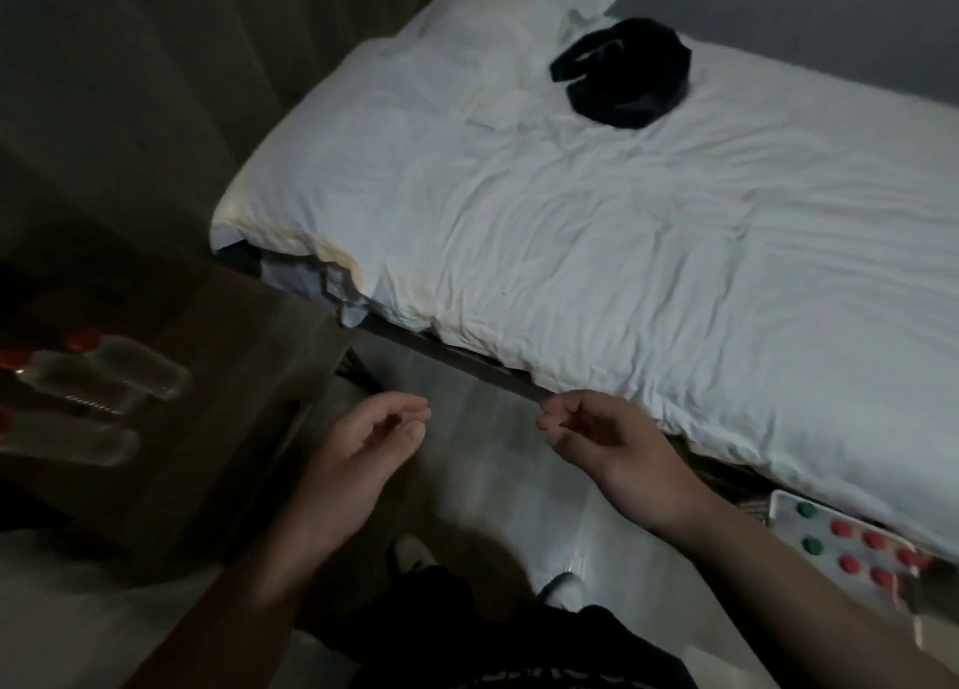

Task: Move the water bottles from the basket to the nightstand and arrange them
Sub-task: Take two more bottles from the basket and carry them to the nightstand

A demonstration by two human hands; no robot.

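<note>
**A:** Which step?
**B:** Between loads, I'd say. My left hand [358, 449] and right hand [612, 444] hang over the floor between the nightstand [233, 335] and the bed [571, 247]. Fingers are loosely curled, thumbs near the fingertips, holding nothing.
**A:** Where are the bottles?
**B:** Split. Some bottles [104, 377] sit toward the nightstand's left edge. They're blurred; I count three, red-topped, and can't tell if they're upright or lying. The rest stand in the basket [778, 504] on the floor against the bed's near edge, to my right.
**A:** Count in the basket?
**B:** Only tops show: five red caps [849, 564] and two green caps [812, 545]. The frame cuts the basket off, so maybe more.
**A:** Next move?
**B:** Turn right, reach down into the basket, grip a bottle in each hand and carry them over to the nightstand's free near edge. Then line them all up. Task is partway, as I judge it.
**A:** Anything else?
**B:** One pillow [519, 8] and one black cloth [622, 81] on the bed.
</note>
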